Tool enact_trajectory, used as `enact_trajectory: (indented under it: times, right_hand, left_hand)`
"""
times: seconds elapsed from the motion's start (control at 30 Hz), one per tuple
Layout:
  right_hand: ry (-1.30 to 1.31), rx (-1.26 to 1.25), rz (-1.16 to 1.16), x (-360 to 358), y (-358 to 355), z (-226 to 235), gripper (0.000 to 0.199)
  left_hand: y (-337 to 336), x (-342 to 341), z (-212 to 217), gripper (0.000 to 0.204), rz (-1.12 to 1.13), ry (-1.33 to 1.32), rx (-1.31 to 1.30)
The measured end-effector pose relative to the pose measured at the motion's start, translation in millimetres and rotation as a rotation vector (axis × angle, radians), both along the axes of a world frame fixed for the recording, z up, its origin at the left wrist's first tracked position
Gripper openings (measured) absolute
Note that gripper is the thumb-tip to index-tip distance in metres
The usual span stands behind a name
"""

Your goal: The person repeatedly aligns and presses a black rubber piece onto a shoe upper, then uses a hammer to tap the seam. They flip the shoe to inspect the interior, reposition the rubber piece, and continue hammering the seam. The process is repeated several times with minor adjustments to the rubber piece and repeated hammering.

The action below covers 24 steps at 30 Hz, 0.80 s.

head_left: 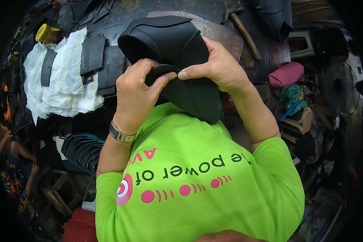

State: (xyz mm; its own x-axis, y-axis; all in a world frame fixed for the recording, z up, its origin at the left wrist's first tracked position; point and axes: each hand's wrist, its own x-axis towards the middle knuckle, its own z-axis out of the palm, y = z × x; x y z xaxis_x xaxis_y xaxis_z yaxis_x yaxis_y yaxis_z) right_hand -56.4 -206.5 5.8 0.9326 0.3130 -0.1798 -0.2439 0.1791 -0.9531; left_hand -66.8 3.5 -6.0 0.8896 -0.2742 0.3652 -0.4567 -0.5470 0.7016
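A black boot upper (pixel 171 38), leather-like with stitched seams, is held up in front of my chest, over the near edge of the worktable. My left hand (pixel 139 86) is closed, pinching a curled black edge of it between thumb and fingers. My right hand (pixel 224 66) grips the upper from the right; its thumb presses on the same edge, close to my left thumb, while its fingers go behind and are mostly hidden. A lower flap of the upper hangs down against my green shirt.
Left on the dark worktable (pixel 205 8) lie white cloth (pixel 64 94), black pieces (pixel 92 54) and a yellow tub (pixel 47 34). A wooden-handled hammer (pixel 246 36) and another black upper (pixel 275 18) are at the far right. Beyond are a pink pouch (pixel 286 75), a fan (pixel 341 88) and, lower left, another person (pixel 18 155).
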Motion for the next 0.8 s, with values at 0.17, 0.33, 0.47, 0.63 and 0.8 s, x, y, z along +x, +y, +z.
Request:
enact_trajectory:
  times: [0.17, 0.33, 0.47, 0.63, 0.8]
  right_hand:
    - [0.0, -0.026, -0.014, -0.7, 2.5, -2.5, 0.047]
    - [-0.074, -0.062, -0.018, -1.7, 3.5, -2.3, 0.046]
    - [-0.153, -0.074, -0.048, -4.2, 2.8, -1.8, 0.047]
    - [-0.171, -0.096, -0.069, -6.3, 1.9, -2.0, 0.049]
    - [-0.155, -0.085, -0.056, -3.6, 2.0, -2.6, 0.049]
  left_hand:
    - [3.0, -3.7, -2.1, 0.022, -0.008, 0.012, -0.027]
    - [-0.5, -6.3, -0.5, 0.024, 0.017, 0.034, -0.07]
    - [-5.9, -9.4, -4.3, 0.028, 0.088, 0.052, -0.213]
    - [4.8, -7.3, -16.1, 0.027, 0.014, 0.033, -0.346]
    - [17.6, -1.4, -22.6, 0.017, -0.125, 0.103, -0.484]
